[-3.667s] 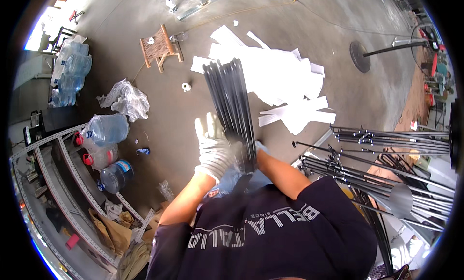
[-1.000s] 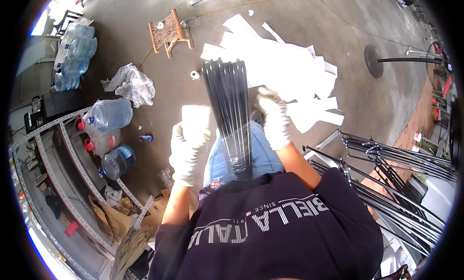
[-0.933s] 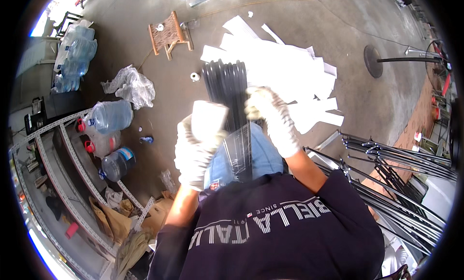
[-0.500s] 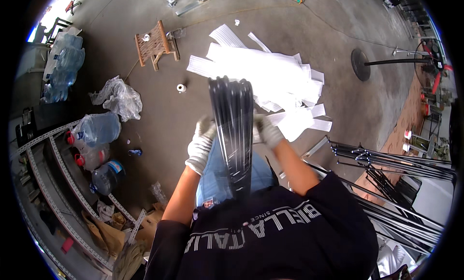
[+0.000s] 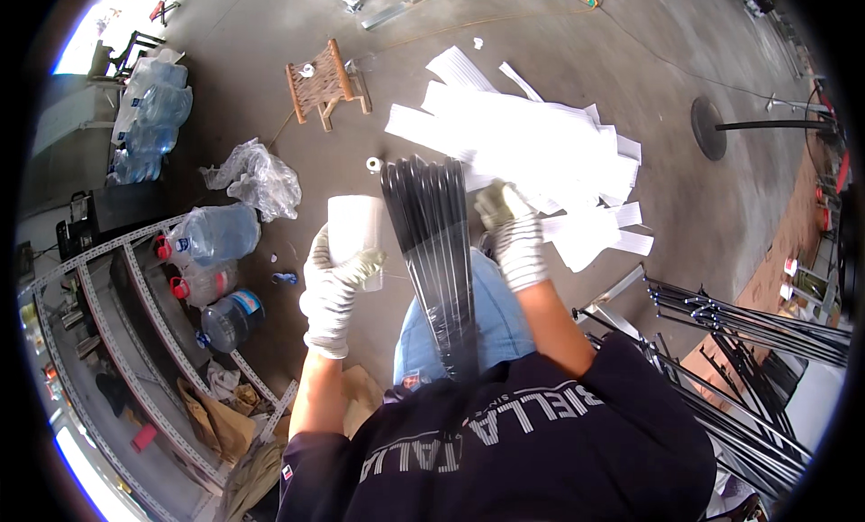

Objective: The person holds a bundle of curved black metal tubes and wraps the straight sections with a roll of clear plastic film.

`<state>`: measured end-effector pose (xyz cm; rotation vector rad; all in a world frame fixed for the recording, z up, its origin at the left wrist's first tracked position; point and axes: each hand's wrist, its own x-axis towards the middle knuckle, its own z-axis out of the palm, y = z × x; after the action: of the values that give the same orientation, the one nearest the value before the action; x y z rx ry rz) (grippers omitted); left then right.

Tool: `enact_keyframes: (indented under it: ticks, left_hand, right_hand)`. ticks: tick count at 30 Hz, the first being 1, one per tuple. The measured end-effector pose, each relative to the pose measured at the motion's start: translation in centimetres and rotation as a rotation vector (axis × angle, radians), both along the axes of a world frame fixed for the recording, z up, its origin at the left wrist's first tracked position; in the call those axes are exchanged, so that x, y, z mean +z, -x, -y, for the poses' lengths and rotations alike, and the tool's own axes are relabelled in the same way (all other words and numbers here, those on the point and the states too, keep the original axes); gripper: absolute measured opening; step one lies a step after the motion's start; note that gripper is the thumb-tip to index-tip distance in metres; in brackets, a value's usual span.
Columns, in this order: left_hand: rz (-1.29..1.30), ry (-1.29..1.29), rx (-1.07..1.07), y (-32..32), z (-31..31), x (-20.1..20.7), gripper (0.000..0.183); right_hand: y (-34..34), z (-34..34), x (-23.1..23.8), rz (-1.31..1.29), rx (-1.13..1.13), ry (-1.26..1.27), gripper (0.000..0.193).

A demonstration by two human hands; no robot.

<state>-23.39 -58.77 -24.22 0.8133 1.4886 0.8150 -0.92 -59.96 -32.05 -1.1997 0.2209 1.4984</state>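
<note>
Grey floor (image 5: 230,89), lettered shirt (image 5: 505,445), tubes (image 5: 434,247)

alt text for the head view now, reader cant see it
The gloved left hand holds a white roll beside a bundle of black rods partly wrapped in clear film; the gloved right hand is on the bundle's other side. White sheets lie on the floor beyond, with large plastic bottles at left.
</note>
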Motion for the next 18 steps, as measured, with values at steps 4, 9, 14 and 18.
enact_keyframes:
  ticks: [4,9,14,18]
  left_hand:
    - [0.035,-0.038,-0.025,-1.4,0.0,1.2,0.055]
    - [0.141,-0.018,0.011,-1.6,-0.3,1.8,0.06]
    - [0.149,-0.039,0.011,-2.8,-0.7,0.9,0.063]
    - [-0.19,-0.129,-0.07,-10.3,-0.2,1.5,0.064]
  right_hand:
    - [0.0,-1.6,0.3,-0.435,0.275,-0.254,0.035]
    - [4.1,-4.7,-1.0,-0.898,0.2,-0.425,0.053]
    - [5.1,-4.6,-1.4,-0.655,0.188,-0.496,0.052]
    - [5.6,-3.3,-2.2,-0.513,0.116,-0.546,0.057]
